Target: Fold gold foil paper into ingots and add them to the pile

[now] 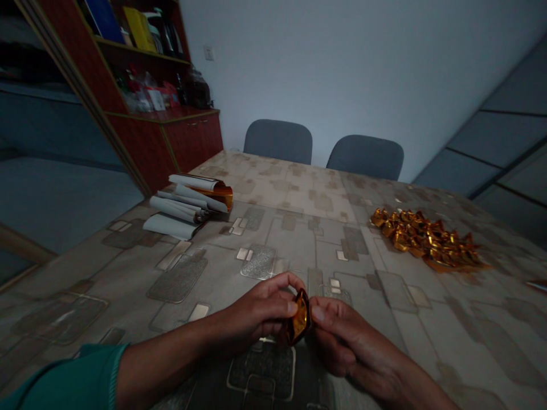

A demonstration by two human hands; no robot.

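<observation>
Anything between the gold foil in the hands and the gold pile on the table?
Nothing visible: the left hand and right hand hold the gold foil, with only patterned table cover between it and the gold pile.

A heap of folded gold foil pieces (423,239) lies on the patterned bench (299,205), and curled sheets of foil-backed paper (183,205) sit toward its left. Two grey chairs (277,141) stand beyond it, near a red wooden cabinet (192,142) with crowded shelves.
</observation>
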